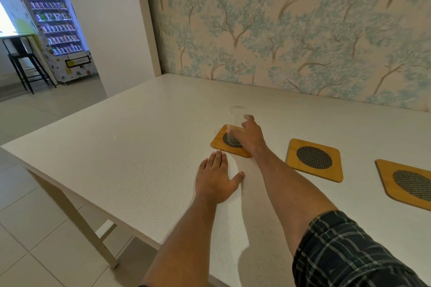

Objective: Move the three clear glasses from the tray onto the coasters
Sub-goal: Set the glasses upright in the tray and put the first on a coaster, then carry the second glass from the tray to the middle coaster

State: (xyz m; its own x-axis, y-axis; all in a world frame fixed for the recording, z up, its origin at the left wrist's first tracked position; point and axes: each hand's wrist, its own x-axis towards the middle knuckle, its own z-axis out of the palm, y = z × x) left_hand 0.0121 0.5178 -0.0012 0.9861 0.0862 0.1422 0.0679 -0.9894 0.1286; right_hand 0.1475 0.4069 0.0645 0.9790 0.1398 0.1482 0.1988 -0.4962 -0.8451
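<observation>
A clear glass (236,121) stands upright on the leftmost wooden coaster (218,143), over its dark mesh centre. My right hand (250,136) is wrapped around the glass from the right side. My left hand (215,178) lies flat on the white table, palm down with fingers apart, just in front of that coaster. Two more wooden coasters with mesh centres lie to the right, the middle coaster (313,159) and the right coaster (405,184), both bare. The tray and the other glasses are out of view.
The white table (130,147) runs back to a wall with tree-pattern wallpaper (291,25). Its left edge drops to a tiled floor. A vending machine (52,28) and a black stool (23,65) stand far off at the left.
</observation>
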